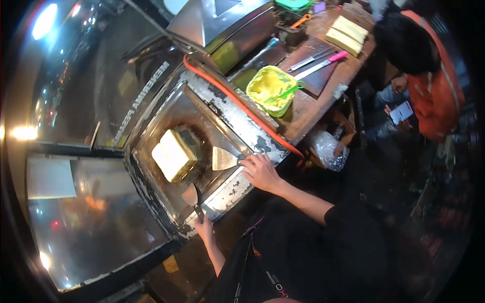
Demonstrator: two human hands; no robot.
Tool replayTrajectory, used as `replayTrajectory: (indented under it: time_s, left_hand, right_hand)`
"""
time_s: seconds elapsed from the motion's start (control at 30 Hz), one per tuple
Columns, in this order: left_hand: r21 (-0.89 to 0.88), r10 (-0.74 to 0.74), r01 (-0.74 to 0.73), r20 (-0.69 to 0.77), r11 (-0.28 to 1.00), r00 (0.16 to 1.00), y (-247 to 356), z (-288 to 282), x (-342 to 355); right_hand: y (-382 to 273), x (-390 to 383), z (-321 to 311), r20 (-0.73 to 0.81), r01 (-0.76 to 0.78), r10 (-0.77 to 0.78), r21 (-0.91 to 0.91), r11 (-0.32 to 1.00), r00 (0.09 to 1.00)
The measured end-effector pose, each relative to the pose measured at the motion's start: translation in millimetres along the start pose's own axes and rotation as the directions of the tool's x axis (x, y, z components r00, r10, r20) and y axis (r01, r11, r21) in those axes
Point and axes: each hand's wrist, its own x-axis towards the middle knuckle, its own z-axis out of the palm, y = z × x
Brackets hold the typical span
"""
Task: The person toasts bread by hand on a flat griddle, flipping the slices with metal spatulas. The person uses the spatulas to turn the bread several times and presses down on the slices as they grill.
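Observation:
A pale block of bread (173,155) sits on the dark griddle (193,118), darker along its lower sides. My right hand (260,171) grips a wide metal scraper (225,158) by its dark handle, the blade over the griddle just right of the bread. Low on the griddle's near side, my left hand (204,230) holds a second scraper (192,197) upright by its handle, its blade below the bread. An orange hose (235,96) runs along the griddle's back right edge.
A wooden counter (308,118) holds a yellow spread tub (269,81), knives (323,65) and a bread loaf (346,35). A metal box (217,25) stands behind. A person in orange (432,101) holds a phone (400,111). A plastic bag (328,149) lies below the counter.

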Motion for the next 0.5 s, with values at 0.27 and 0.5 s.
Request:
replayTrajectory:
  time_s: [0.27,0.5]
  left_hand:
    - [0.539,0.552,-0.476,0.023,0.695,0.833,-27.1,-32.7,6.2]
    - [0.433,0.785,-0.716,0.032,0.547,0.619,-47.9,-62.7,3.0]
  right_hand:
    - [-57.6,-35.7,27.3,0.568,-0.283,0.068,0.300,0.911,0.820]
    - [-64.6,-128.4,118.7,0.890,-0.449,0.083,0.144,0.882,0.449]
